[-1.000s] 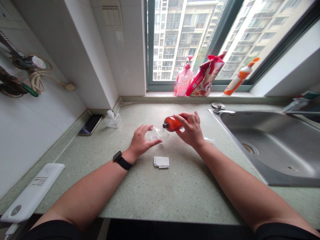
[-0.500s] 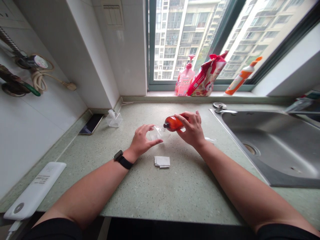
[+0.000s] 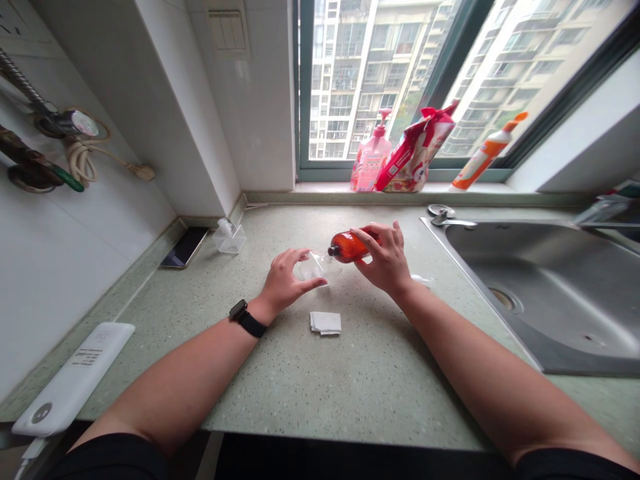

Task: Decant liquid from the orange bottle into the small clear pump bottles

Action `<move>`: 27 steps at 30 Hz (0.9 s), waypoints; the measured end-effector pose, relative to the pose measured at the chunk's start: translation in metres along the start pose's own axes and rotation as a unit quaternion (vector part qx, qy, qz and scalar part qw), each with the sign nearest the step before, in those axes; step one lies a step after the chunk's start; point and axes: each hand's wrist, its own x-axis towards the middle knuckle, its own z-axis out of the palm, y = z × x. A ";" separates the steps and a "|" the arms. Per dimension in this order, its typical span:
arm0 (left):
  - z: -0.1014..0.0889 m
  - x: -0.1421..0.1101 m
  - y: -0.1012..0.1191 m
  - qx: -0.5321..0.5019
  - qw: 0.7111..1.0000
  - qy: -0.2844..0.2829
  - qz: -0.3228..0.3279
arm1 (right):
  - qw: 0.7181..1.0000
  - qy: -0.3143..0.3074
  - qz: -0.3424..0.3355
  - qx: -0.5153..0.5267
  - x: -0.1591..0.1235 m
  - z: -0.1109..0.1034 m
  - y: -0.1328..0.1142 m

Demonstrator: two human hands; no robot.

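My left hand (image 3: 287, 280) grips a clear plastic bottle (image 3: 320, 268) by its base, thumb below and fingers above. The clear bottle lies tilted, its neck pointing toward the right. My right hand (image 3: 384, 259) is wrapped round an orange-red bottle (image 3: 349, 247), tipped nearly level with its dark neck facing left. The two bottle mouths meet or nearly meet; whether liquid runs between them I cannot tell. Partly hidden behind my right wrist lies a small clear and white item (image 3: 423, 281). A folded white tissue (image 3: 325, 323) rests on the counter nearer to me.
A clear square container (image 3: 230, 239) with something white inside and a phone (image 3: 184, 247) are at the back left. A white power bank (image 3: 73, 379) lies at the left edge. The steel sink (image 3: 505, 347) is on the right; bottles and a red bag (image 3: 417, 150) stand on the windowsill.
Both hands keep their hold on the bottles in almost the same pose. The whole view has shifted very slightly.
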 end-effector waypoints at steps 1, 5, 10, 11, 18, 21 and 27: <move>0.000 0.000 0.000 -0.001 1.000 0.001 0.000 | 1.000 0.001 -0.001 -0.001 0.000 0.000 0.000; 0.000 0.001 0.001 -0.002 1.000 0.002 0.001 | 1.000 0.004 -0.004 -0.002 0.000 0.000 -0.001; 0.000 0.000 0.000 -0.002 1.000 0.002 0.000 | 1.000 -0.004 0.005 -0.005 0.000 -0.001 -0.001; 0.001 0.000 -0.001 -0.002 1.000 0.001 -0.001 | 1.000 -0.004 0.005 -0.005 0.000 0.000 0.000; 0.001 0.000 -0.002 0.002 1.000 0.001 -0.005 | 1.000 -0.001 -0.002 -0.003 0.000 0.000 0.001; 0.001 0.000 -0.002 0.001 1.000 -0.001 -0.007 | 1.000 0.003 -0.007 -0.001 0.000 0.000 0.001; 0.002 0.000 -0.002 -0.002 1.000 -0.002 -0.008 | 1.000 -0.004 0.004 0.000 0.000 0.000 0.000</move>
